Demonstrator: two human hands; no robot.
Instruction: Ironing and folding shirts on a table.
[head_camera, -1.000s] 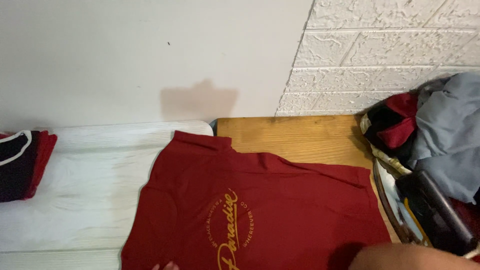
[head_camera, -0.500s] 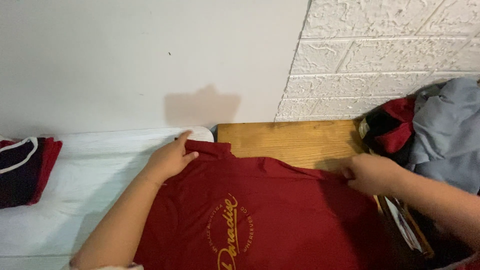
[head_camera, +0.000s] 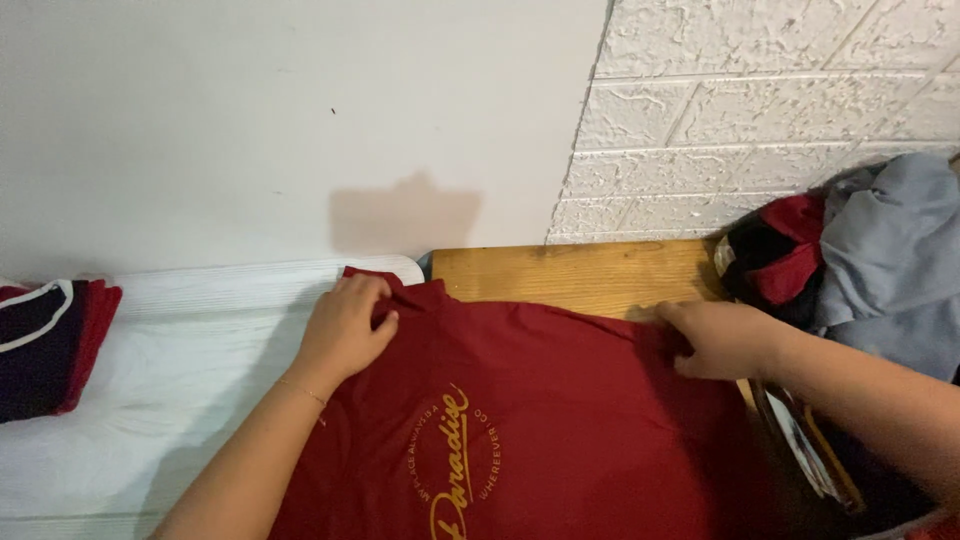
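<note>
A red shirt with a yellow round print is laid flat in the lower middle of the frame. It is spread partly over a white table at the left and partly over a wooden table at the upper middle. The far left corner of the shirt is gripped by the left hand, whose fingers are curled over the cloth edge near the rounded end of the white table. The far right corner is pinched by the right hand, with the fingers closed on a fold of the cloth above the wooden table. Both forearms are stretched out from the lower edge of the frame. At the left edge a folded pile of red and dark clothes is seen on the white table, well apart from the shirt. At the right edge a heap of grey, red and black clothes is seen just beside the right hand. A white wall is seen behind the tables.
</note>
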